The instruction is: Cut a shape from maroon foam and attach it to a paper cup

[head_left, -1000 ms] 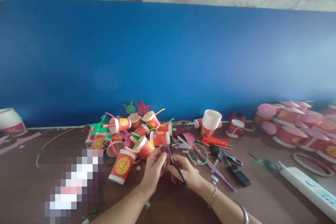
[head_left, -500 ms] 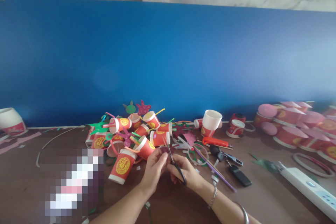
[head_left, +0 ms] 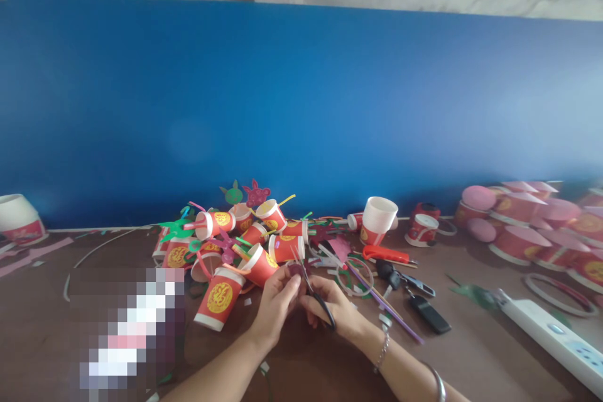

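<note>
Scissors (head_left: 311, 293) with slightly parted blades lie right beside the fingertips of our left hand (head_left: 277, 303), so a slip could nick us — or, we judge, send a cut astray on the small dark red piece (head_left: 294, 269), since our own grip hides most of it. Our left thumb and fingers pinch that piece; our right hand (head_left: 336, 309) curls around the scissors' handles. We hold both hands close together above the brown table (head_left: 301, 370), the piece between them — just beside the tumbled red-and-white cups (head_left: 219, 298)
</note>
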{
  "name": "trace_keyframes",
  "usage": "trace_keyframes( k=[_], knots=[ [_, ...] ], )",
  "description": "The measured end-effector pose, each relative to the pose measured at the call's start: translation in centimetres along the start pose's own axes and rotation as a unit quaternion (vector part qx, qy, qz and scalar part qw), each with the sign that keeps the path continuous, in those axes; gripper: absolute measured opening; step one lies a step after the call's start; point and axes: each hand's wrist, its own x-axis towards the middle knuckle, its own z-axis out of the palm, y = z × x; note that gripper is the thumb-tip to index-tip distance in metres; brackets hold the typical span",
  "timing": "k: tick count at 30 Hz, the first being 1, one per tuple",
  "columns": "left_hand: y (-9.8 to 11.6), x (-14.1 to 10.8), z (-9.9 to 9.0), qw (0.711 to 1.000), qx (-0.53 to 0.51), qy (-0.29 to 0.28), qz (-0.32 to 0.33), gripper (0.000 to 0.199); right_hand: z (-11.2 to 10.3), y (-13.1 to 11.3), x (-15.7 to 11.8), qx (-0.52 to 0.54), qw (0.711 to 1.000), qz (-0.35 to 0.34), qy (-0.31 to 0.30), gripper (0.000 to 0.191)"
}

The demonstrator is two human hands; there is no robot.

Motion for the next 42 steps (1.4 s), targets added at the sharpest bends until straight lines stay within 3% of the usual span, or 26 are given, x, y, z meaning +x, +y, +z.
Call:
trace_keyframes(
  k=[25,34,42],
  knots=[
    [-0.5,0.2,-0.5,0.999,0.025,0.032,0.023,0.040,-0.5,0.0,0.1,-0.022,1.000,0.005,-0.010,0.034],
    [-0.6,0.3,-0.7,0.999,0.037,-0.014,0.019,0.031,-1.0,0.9,0.2,0.004,1.000,0.015,-0.023,0.032],
    [-0.8,0.5,-0.9,0.999,0.046,0.013,0.020,0.036,-1.1,0.1,0.1,-0.023,0.999,0.025,-0.024,0.037]
  ],
)
